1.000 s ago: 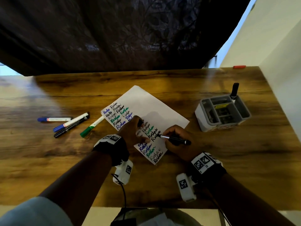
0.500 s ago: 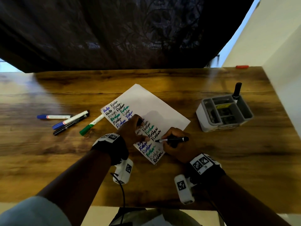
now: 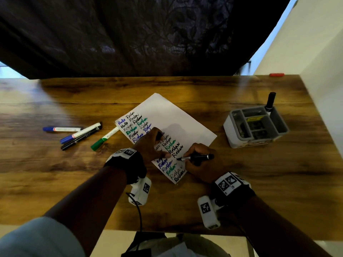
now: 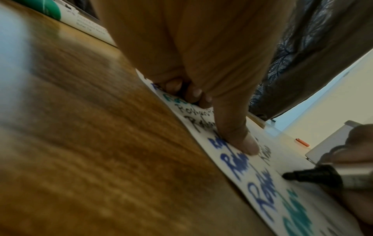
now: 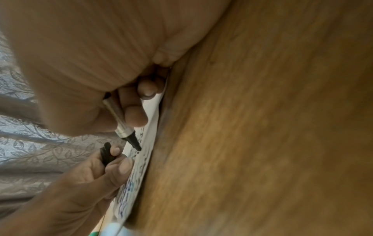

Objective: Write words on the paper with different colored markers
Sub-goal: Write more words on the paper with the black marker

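Note:
A white paper [image 3: 167, 115] lies slanted mid-table, its near-left part filled with words in blue, black and green. My right hand [image 3: 193, 154] grips an uncapped black marker [image 3: 200, 157] whose tip touches the paper beside the black words. The right wrist view shows that black marker [image 5: 125, 131] between thumb and fingers. My left hand [image 3: 157, 143] rests on the paper, thumb [image 4: 238, 135] pressing down, its fingers curled round a black marker cap [image 5: 106, 154]. The black marker [image 4: 315, 175] tip sits just right of the thumb.
Left of the paper lie a blue marker [image 3: 61, 129], a blue-capped white marker [image 3: 81, 134], a black pen [image 3: 79, 140] and a green marker [image 3: 104, 139]. A grey organizer [image 3: 233, 134] with an upright black marker [image 3: 270, 101] stands at right. A dark curtain hangs behind the table.
My right hand has swung the marker's barrel from slanting toward me to nearly level, and its tip has shifted a little along the line. My left hand has stayed on the paper.

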Demonstrator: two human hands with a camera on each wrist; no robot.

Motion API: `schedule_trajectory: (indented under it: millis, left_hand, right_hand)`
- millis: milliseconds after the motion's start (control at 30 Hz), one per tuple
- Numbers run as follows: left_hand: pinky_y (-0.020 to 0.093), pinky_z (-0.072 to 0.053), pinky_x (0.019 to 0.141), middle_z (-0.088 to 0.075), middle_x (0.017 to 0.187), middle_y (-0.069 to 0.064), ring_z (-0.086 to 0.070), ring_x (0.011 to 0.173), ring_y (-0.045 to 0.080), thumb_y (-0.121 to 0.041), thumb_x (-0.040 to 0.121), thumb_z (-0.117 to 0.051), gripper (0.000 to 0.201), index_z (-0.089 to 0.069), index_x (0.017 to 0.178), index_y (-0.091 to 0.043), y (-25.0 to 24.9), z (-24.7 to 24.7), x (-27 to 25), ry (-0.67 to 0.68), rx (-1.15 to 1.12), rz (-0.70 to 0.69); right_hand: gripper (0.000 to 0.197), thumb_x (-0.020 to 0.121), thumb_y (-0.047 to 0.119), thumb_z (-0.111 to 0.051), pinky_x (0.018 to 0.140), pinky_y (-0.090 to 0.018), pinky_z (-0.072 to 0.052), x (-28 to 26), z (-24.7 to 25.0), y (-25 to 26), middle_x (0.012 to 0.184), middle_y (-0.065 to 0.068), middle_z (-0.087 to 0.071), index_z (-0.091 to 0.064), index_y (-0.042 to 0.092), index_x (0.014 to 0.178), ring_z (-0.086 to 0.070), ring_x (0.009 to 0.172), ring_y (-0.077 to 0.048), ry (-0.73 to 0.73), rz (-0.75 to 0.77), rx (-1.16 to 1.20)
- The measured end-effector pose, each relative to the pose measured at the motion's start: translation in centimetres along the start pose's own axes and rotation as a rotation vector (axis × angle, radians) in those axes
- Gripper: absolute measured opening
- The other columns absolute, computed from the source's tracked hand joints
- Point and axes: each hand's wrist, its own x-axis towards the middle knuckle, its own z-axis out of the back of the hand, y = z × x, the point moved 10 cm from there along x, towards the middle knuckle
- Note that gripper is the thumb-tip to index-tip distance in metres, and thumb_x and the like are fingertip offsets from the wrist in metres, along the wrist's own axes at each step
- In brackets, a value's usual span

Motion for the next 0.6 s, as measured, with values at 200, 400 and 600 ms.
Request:
schedule_trajectory:
  millis: [200, 400, 600]
  left_hand:
    - [0.036, -0.052, 0.088, -0.057, 0.114, -0.003, -0.057, 0.106, 0.016, -0.042, 0.062, -0.087, 0.071, -0.043, 0.113, -0.020, 0.0, 0.0, -0.1, -0.002, 0.014, 0.005]
    - [0.031, -0.049, 0.084, -0.055, 0.112, -0.004, -0.053, 0.102, 0.013, -0.040, 0.063, -0.087, 0.071, -0.043, 0.115, -0.017, -0.3, 0.1, -0.2, 0.000, 0.015, 0.013]
    - [0.032, -0.050, 0.085, -0.056, 0.114, -0.003, -0.055, 0.105, 0.015, -0.039, 0.063, -0.087, 0.072, -0.044, 0.116, -0.018, -0.2, 0.1, -0.3, 0.003, 0.004, 0.020]
  right_hand:
    - [0.022, 0.085, 0.012, -0.072, 0.075, -0.001, -0.048, 0.0, -0.1, -0.1, 0.106, 0.008, -0.060, -0.060, 0.009, 0.103, -0.061, 0.095, -0.004, 0.054, -0.066, 0.005]
    - [0.028, 0.090, 0.010, -0.066, 0.072, 0.006, -0.040, 0.4, -0.2, 0.5, 0.109, 0.010, -0.055, -0.055, 0.001, 0.114, -0.053, 0.088, 0.009, 0.140, -0.067, -0.033]
    - [0.022, 0.087, 0.011, -0.068, 0.065, 0.003, -0.042, 0.1, -0.1, -0.2, 0.093, 0.022, -0.053, -0.054, 0.012, 0.104, -0.052, 0.076, 0.016, 0.137, -0.118, -0.056]
